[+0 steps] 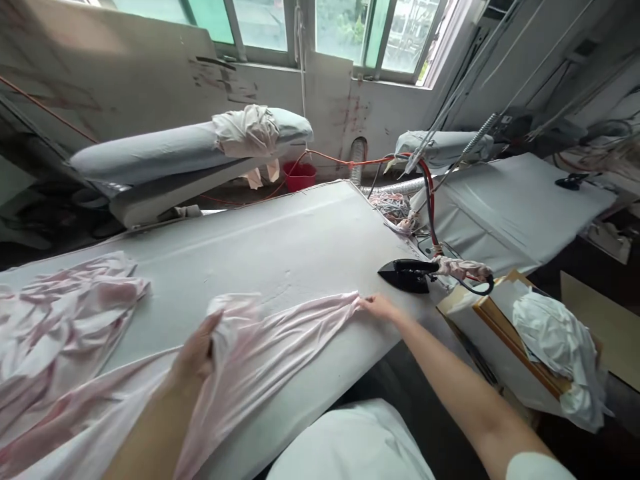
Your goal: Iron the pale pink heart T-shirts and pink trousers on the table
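A length of pale pink fabric (280,353) is stretched between my two hands over the white padded ironing table (300,243). My left hand (197,347) is closed around a bunched fold of it, a little blurred. Farther right, my right hand (377,307) pinches the fabric's end corner and pulls it taut. Just beyond that hand lies a black iron (409,275) with a cloth-wrapped handle end and cords. A crumpled heap of pink and white fabric (75,313) rests at the table's left, and the held piece trails toward it.
Behind the table stand a padded sleeve board (160,150) and a red bucket (300,176). Red and black hoses (430,200) rise near the iron. At right are a box with white cloth (553,333) and a second covered table (520,200).
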`<act>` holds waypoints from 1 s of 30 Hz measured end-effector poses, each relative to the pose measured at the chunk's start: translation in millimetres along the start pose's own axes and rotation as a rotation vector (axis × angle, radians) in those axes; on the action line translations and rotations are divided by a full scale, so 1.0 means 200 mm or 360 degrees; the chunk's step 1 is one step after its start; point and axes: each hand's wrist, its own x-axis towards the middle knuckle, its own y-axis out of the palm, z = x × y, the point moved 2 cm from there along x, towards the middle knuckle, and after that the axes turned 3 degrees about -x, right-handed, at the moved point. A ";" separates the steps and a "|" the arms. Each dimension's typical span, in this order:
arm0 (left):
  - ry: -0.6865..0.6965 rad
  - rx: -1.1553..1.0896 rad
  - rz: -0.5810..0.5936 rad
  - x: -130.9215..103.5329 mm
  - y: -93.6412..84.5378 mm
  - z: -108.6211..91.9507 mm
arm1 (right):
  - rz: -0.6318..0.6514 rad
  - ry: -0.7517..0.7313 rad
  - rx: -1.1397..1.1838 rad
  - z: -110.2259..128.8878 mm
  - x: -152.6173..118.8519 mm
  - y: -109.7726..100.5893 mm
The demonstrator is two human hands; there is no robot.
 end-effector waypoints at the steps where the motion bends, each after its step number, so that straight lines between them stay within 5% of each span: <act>1: -0.0083 -0.0057 0.0014 0.01 0.09 0.04 | -0.0016 -0.0036 0.0021 -0.01 -0.01 0.04; 5: -0.0091 -0.0153 0.0069 0.01 0.41 0.04 | -0.0099 -0.0169 0.0161 0.05 0.03 0.10; 9: 0.0163 0.0165 0.0200 -0.01 0.60 -0.01 | -0.0020 -0.0300 0.0484 0.13 0.06 -0.01; 13: 0.0188 0.0656 0.0381 -0.01 0.75 0.19 | 0.0418 -0.0195 0.0709 -0.02 -0.04 -0.07; 16: 0.0048 0.1034 0.0580 0.00 0.80 0.40 | 0.0625 0.0058 0.0609 -0.19 -0.15 0.03; 19: -0.0048 0.1162 0.0662 0.02 0.81 0.45 | 0.0591 0.0138 0.0416 -0.24 -0.21 0.16; 23: 0.0091 0.1210 0.0630 -0.01 0.86 0.25 | 0.0327 -0.0098 0.0619 0.00 -0.10 0.13; 26: 0.0242 0.1144 0.0536 -0.06 0.98 0.10 | 0.0433 -0.0347 0.1018 0.27 0.05 0.01; 28: 0.0463 0.1036 0.0442 -0.10 1.08 0.09 | 0.0454 -0.0412 0.1153 0.35 0.11 -0.04; 30: 0.0746 0.0979 0.0384 -0.13 1.19 0.19 | 0.0319 -0.0338 0.1209 0.29 0.11 -0.06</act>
